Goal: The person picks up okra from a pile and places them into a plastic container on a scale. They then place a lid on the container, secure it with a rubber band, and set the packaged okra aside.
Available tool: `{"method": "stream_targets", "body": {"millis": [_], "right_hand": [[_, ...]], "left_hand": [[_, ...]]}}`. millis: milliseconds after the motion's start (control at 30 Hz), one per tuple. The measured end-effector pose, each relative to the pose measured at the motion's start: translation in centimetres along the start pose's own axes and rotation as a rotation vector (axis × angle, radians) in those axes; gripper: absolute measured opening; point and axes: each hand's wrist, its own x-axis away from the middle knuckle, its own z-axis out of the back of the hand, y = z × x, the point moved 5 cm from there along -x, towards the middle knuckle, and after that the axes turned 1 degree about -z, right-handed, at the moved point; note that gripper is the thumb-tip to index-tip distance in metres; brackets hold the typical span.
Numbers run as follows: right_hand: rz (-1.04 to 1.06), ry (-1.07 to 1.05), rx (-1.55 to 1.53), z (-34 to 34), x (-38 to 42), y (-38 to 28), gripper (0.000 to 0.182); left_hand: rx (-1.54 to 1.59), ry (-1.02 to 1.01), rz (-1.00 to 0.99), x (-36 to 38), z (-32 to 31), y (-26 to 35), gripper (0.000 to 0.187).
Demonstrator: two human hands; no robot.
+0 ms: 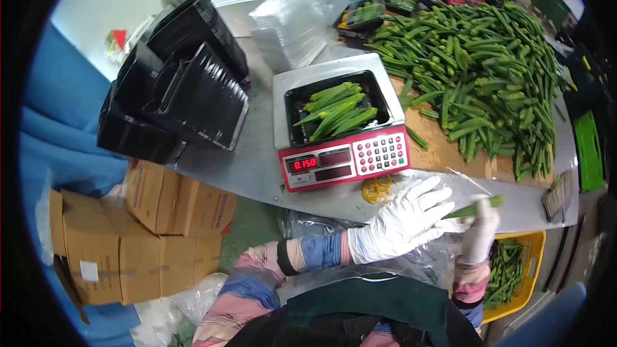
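Note:
My left hand [406,217], in a white glove, is stretched flat in front of the scale with its fingers extended and nothing gripped. To its right, my gloved right hand [481,236] is closed on an okra pod [472,208], which points left towards the left fingertips; this hand is a little blurred. A red and silver digital scale [385,150] stands just beyond my hands, its display reading 0.150. On its pan rests a black tray [299,130] with several green okra pods [337,109] inside. Yellow rubber bands [377,189] lie beside my left fingers.
A large okra heap [479,71] covers the table's right side. Stacked black trays [205,96] and clear plastic containers [289,29] stand at the left and back. Below the table edge are a yellow crate [536,263] of okra and cardboard boxes [141,257].

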Motion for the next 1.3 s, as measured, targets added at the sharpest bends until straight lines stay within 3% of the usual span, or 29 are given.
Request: {"method": "stream_targets", "body": {"millis": [33,67,100,167,233,300,367,467,533,600,633,767,867,967,1067,1300], "right_hand": [[0.179,0.09,0.079,3.0,-0.6,0.2,0.025],[-0.001,0.33,-0.55,8.1,-0.9,3.0,0.023],[0.074,0.34,-0.813,13.8,-1.8,5.5,0.029],[-0.028,0.461,-1.234,20.3,-0.5,7.2,0.038],[0.031,0.528,-1.146,22.2,-0.2,8.2,0.044],[0.037,0.373,-0.852,19.0,-1.9,8.1,0.039],[0.05,0.145,-0.456,11.4,-4.3,5.3,0.036],[0.033,-0.076,0.03,1.2,-8.7,0.5,0.028],[0.186,-0.219,0.264,-3.4,-14.3,2.8,0.032],[0.213,-0.165,0.512,-5.7,-17.0,3.3,0.041],[0.396,0.037,0.94,-9.1,-19.0,2.2,0.049],[0.475,0.069,1.299,-12.0,-22.9,2.9,0.047],[0.376,0.002,0.822,-10.5,-24.1,4.3,0.041],[0.056,-0.39,0.079,-7.9,-20.2,2.8,0.03],[-0.126,-0.532,-0.43,-5.3,-14.8,1.9,0.035],[-0.358,-0.789,-1.082,-4.3,-9.3,4.6,0.043]], "left_hand": [[0.061,0.005,-0.003,0.0,-0.1,0.2,0.041],[0.131,0.007,-0.009,0.2,-0.1,0.4,0.041],[0.204,0.009,-0.016,0.3,-0.2,0.5,0.041],[0.247,0.053,0.033,1.2,-1.6,-0.5,0.037],[0.294,0.052,0.128,1.8,-2.2,-1.4,0.035],[0.445,0.072,0.241,2.2,-3.3,-2.1,0.033],[0.483,0.067,0.247,2.0,-3.1,-2.0,0.032],[0.754,0.088,0.477,2.3,-3.3,-2.5,0.031],[0.673,0.115,0.451,2.8,-3.8,-3.2,0.031],[0.625,0.116,0.45,3.2,-4.2,-3.2,0.031],[0.619,0.103,0.461,3.3,-4.4,-3.1,0.031],[0.59,0.064,0.502,2.7,-3.5,-2.4,0.031],[0.714,0.059,0.662,2.3,-2.7,-2.4,0.03],[0.678,0.074,0.701,2.8,-3.2,-3.8,0.029],[0.66,0.061,0.656,2.8,-3.8,-4.7,0.029],[0.84,0.109,0.688,1.9,-4.7,-6.0,0.028]]}}
